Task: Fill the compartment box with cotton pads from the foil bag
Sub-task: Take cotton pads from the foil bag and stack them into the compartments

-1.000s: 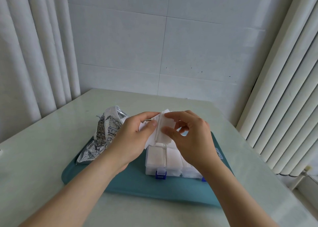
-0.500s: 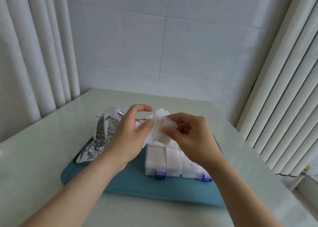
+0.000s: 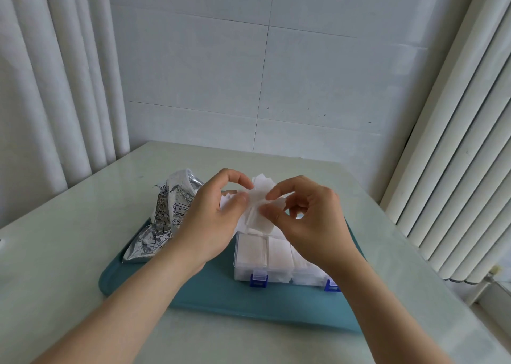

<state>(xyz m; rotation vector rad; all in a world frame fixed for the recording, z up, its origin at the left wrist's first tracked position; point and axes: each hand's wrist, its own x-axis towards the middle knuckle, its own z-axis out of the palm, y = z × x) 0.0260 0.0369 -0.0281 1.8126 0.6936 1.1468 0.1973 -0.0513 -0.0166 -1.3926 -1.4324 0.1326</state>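
A teal tray (image 3: 221, 294) on the pale table (image 3: 69, 253) carries the crumpled foil bag (image 3: 163, 220) at left and the clear box (image 3: 251, 253), near compartments packed white, at centre. Above the box, your left hand (image 3: 210, 225) and right hand (image 3: 312, 225) both pinch a fanned bunch of cotton pads (image 3: 260, 198).

foil bag (image 3: 166, 220) left, box (image 3: 265, 256) below hands (image 3: 265, 211)

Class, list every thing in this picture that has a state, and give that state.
compartment box: front compartments hold pads; rear hidden by the hands.
cotton pads: fanned stack, held above the box.
left hand: pinching the stack.
right hand: pinching the stack.
foil bag: crumpled, lying on the tray.
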